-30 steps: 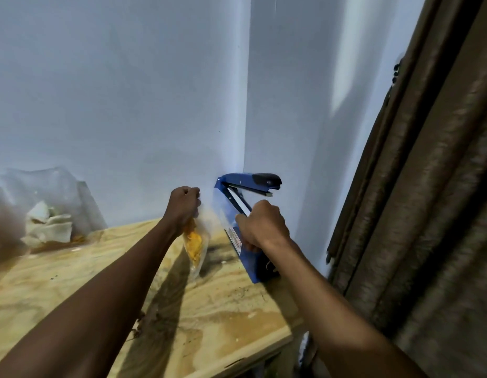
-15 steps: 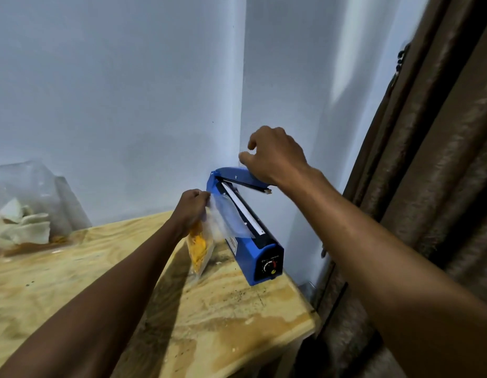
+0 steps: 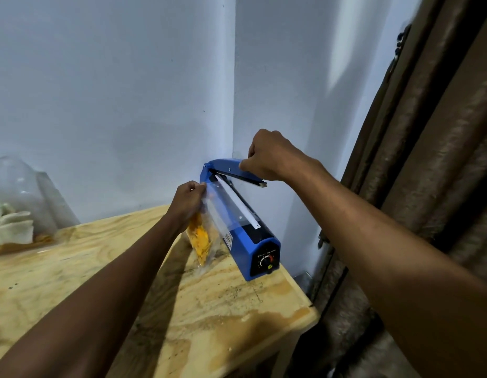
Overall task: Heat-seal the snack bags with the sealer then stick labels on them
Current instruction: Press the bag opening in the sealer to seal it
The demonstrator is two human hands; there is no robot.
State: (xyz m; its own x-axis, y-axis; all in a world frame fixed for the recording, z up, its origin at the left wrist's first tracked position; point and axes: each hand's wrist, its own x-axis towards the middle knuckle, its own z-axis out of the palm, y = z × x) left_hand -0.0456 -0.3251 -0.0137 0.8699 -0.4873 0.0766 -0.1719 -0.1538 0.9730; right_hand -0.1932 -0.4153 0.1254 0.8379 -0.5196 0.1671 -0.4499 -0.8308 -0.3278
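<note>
A blue heat sealer (image 3: 253,241) lies along the right edge of the wooden table (image 3: 237,309), its lid arm raised at an angle. My right hand (image 3: 269,156) grips the handle end of that raised arm. My left hand (image 3: 189,203) pinches the top of a clear snack bag (image 3: 201,238) holding orange-yellow snacks. The bag hangs against the sealer's left side, and its clear upper part lies over the white sealing strip (image 3: 238,205).
A clear plastic bag with pale pieces (image 3: 16,214) sits at the table's back left against the wall. Brown curtains (image 3: 428,159) hang close on the right. The table's front right corner (image 3: 310,312) is near the sealer's dial end.
My right hand left the bag's top, rose to the sealer's arm and now grips its handle. My left hand has kept the bag against the sealer and lifted its top onto the strip.
</note>
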